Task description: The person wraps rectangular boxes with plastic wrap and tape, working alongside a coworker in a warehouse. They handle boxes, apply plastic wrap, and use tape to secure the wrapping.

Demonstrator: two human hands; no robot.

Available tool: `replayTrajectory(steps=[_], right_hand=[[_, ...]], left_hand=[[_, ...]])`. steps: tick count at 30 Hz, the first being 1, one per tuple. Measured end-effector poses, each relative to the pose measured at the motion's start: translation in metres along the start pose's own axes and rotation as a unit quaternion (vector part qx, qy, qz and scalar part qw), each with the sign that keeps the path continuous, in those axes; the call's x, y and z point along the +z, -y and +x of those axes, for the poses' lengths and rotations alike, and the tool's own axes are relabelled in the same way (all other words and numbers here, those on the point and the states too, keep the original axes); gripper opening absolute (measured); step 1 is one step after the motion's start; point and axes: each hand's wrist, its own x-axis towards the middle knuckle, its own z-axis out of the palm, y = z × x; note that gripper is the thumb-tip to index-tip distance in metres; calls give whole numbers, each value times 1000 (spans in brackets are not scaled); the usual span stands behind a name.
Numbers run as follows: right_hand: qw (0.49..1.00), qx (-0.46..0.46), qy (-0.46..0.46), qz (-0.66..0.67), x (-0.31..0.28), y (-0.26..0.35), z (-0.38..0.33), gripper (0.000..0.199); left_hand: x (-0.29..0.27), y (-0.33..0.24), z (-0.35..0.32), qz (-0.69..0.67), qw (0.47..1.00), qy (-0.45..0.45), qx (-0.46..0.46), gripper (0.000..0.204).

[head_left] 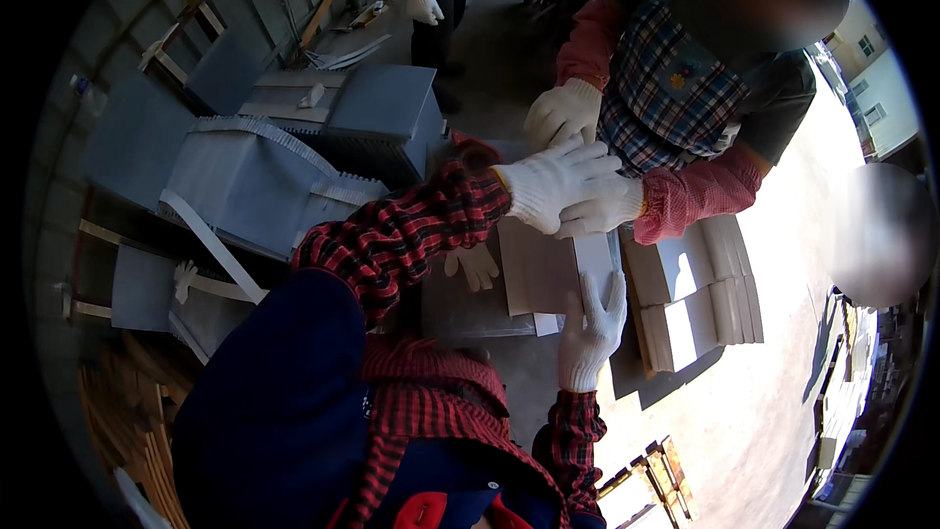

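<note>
My left hand (553,183), in a white knit glove, reaches over the far end of a flat greyish-brown panel (539,269). Its fingers are stretched out and overlap a co-worker's gloved hand (602,208); I cannot tell whether they touch. The co-worker's other gloved hand (563,116) is just beyond, with its fingers curled. My right hand (592,333), gloved too, lies along the panel's near right edge, fingers apart and pointing away from me. Beside the panel's left edge lies a loose white glove (473,266). What is under the co-worker's fingers is hidden.
Stacked pale panels (690,294) stand on the right. Grey bent sheets with notched edges (235,176) and a blue-grey block (382,113) fill the left. The co-worker in a checked apron (666,88) stands opposite; another person (441,0) is farther back. Wooden slats (142,431) lie lower left.
</note>
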Motion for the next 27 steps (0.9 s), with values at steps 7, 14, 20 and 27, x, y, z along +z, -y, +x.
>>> replayTrajectory(steps=[7, 14, 20, 27], right_hand=[[998, 33, -30, -45, 13, 13, -7, 32], [981, -185, 64, -1, 45, 80, 8, 24], [962, -39, 251, 96, 243, 58, 111, 53], [915, 73, 358, -172, 411, 10, 159, 49]], left_hand=[[55, 23, -93, -219, 933, -254, -131, 68], [116, 6, -266, -392, 866, -42, -309, 38], [116, -11, -339, -391, 846, 3, -362, 38], [87, -34, -390, -444, 768, 18, -462, 39]])
